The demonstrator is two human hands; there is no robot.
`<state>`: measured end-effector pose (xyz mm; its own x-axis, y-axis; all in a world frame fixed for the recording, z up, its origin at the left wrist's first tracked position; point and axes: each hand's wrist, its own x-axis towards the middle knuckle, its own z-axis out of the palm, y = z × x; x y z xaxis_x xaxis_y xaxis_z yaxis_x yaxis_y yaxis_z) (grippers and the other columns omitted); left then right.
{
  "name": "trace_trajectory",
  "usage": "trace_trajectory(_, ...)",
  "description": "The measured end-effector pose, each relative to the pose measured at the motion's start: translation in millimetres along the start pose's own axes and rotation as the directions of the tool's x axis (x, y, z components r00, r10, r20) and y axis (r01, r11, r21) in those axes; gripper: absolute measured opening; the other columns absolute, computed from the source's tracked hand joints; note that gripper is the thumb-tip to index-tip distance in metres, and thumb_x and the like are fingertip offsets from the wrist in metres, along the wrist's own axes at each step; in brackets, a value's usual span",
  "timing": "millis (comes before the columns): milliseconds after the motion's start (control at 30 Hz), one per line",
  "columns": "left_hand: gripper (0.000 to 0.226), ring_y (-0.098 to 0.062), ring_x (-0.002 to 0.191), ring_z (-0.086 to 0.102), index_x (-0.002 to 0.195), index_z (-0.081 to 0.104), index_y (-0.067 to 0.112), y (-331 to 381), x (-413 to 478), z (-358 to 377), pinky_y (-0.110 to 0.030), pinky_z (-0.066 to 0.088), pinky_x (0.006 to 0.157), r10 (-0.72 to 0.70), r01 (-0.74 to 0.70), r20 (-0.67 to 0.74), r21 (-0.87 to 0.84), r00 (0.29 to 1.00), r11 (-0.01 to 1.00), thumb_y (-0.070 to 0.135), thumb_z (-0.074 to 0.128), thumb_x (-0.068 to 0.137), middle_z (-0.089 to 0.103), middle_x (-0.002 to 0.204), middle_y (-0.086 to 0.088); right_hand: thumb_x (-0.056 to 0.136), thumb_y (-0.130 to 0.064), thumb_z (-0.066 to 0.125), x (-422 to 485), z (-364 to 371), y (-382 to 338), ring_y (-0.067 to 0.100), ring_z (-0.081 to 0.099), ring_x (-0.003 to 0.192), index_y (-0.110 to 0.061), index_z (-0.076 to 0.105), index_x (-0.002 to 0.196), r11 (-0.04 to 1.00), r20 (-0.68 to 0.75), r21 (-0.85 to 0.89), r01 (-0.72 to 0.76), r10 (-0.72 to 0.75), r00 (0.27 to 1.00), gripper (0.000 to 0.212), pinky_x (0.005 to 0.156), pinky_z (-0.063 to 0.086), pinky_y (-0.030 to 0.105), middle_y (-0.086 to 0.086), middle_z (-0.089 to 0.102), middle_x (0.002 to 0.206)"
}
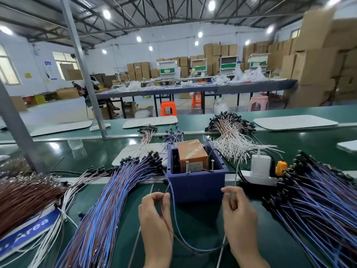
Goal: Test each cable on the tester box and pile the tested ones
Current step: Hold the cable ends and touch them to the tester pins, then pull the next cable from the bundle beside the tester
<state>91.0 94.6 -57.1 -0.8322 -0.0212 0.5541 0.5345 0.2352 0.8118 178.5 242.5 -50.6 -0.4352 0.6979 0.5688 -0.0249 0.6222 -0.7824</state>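
**Cable looped between both hands, ends below the tester pins**

Cable (175, 221) hangs as a slack loop low over the worktop (199, 215), with one end in each hand. The left hand (154, 215) pinches its end, fingers closed on the wire, just beside the near wall of the tester box (195, 187). The right hand (238, 211) pinches the other end, though the grip is partly hidden. Two upright pins (187, 167) stand on the box, up and away from both ends. Judged from this, each end rises to its nearer pin.

Box (195, 187) matt blue plastic; orange block (191, 151) in glossy film; pins (187, 167) shiny metal; belt (100, 151) smooth, glossy green; cables (108, 200) plastic-sheathed; charger (260, 163) glossy white plastic.
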Motion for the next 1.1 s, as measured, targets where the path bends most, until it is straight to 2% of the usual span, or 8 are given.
trace_trajectory(233,0.033,-0.023,0.105,0.046,0.108,0.061,0.021,-7.6,-5.0,-34.5,-0.033,0.036,0.091,-0.305,0.285,0.036,0.265,0.952,0.921,-0.007,0.054,0.093,0.059,0.114,-0.005,0.094,-0.008,0.063,-4.8,-19.9,-7.5,0.009,0.044,0.050,-0.041,0.060,0.084,0.959,-0.065,0.199,-0.201,0.217,0.974,0.035,0.044,0.033,0.018,-0.007,0.051,0.059)
trace_trajectory(333,0.022,-0.018,0.101,0.054,0.111,0.066,0.021,37.3,-12.7,-38.9,-0.031,0.043,0.086,0.014,-0.033,0.088,0.211,0.996,0.977,0.007,0.062,0.094,0.059,0.103,0.007,0.095,-0.007,0.062,11.1,-33.5,-38.2,0.011,0.043,0.054,-0.033,0.064,0.080,0.894,-0.046,0.400,-0.202,0.239,0.970,0.031,0.050,0.039,0.026,-0.007,0.050,0.058)
trace_trajectory(467,0.023,-0.005,0.100,0.052,0.120,0.061,0.029,118.7,-5.3,-27.3,-0.024,0.044,0.090,0.299,-0.373,0.514,0.044,0.804,0.927,0.036,0.054,0.099,0.056,0.103,0.018,0.095,-0.004,0.062,38.3,-52.6,-116.0,0.000,0.041,0.050,-0.025,0.065,0.082,0.851,-0.029,0.524,-0.009,0.029,0.999,0.025,0.050,0.036,0.012,-0.015,0.052,0.057)
trace_trajectory(600,0.023,-0.014,0.077,0.051,0.074,0.046,0.025,186.3,7.3,-20.7,-0.038,0.043,0.065,0.490,-0.499,0.537,-0.142,0.687,0.855,0.003,0.049,0.081,0.052,0.080,0.010,0.092,-0.002,0.059,53.8,-80.6,-178.9,0.002,0.041,0.055,-0.027,0.066,0.086,0.826,-0.027,0.522,0.215,-0.235,0.972,0.027,0.055,0.035,0.013,-0.005,0.050,0.062)
trace_trajectory(700,0.030,-0.004,0.070,0.057,0.078,0.052,0.037,220.0,12.5,-21.0,-0.022,0.044,0.062,0.472,-0.386,0.458,-0.274,0.753,0.881,0.012,0.052,0.095,0.062,0.073,0.012,0.099,-0.022,0.060,65.2,-111.3,-193.2,-0.003,0.056,0.071,-0.033,0.060,0.118,0.787,-0.017,0.542,0.295,-0.340,0.940,0.022,0.066,0.044,0.011,-0.017,0.060,0.079)
trace_trajectory(800,0.014,-0.012,0.071,0.067,0.095,0.068,0.028,246.2,22.5,-16.1,-0.034,0.057,0.065,0.365,-0.201,0.369,-0.413,0.855,0.888,0.032,0.056,0.102,0.072,0.081,0.009,0.102,-0.049,0.047,73.7,-137.2,-183.0,-0.010,0.063,0.101,-0.039,0.044,0.138,0.848,0.127,0.496,0.185,-0.282,0.951,0.038,0.080,0.049,0.008,-0.034,0.064,0.106)
trace_trajectory(967,0.020,-0.011,0.070,0.068,0.094,0.067,0.019,258.8,35.2,9.8,-0.024,0.055,0.056,0.235,-0.032,0.350,-0.497,0.907,0.867,0.033,0.056,0.103,0.073,0.088,0.000,0.106,-0.028,0.047,71.0,-166.0,-132.3,0.007,0.055,0.049,-0.031,0.067,0.109,0.942,0.292,0.331,0.050,-0.153,0.944,0.021,0.045,0.040,0.017,-0.010,0.065,0.069)
trace_trajectory(1100,0.023,-0.007,0.064,0.063,0.093,0.066,0.019,246.7,34.7,48.6,-0.027,0.052,0.059,0.095,0.129,0.440,-0.452,0.893,0.882,0.030,0.051,0.105,0.068,0.081,0.005,0.100,-0.038,0.056,73.7,-206.4,-90.7,-0.001,0.051,0.049,-0.035,0.066,0.096,0.999,0.252,0.002,0.044,-0.043,0.967,0.012,0.047,0.036,0.010,-0.020,0.063,0.063)
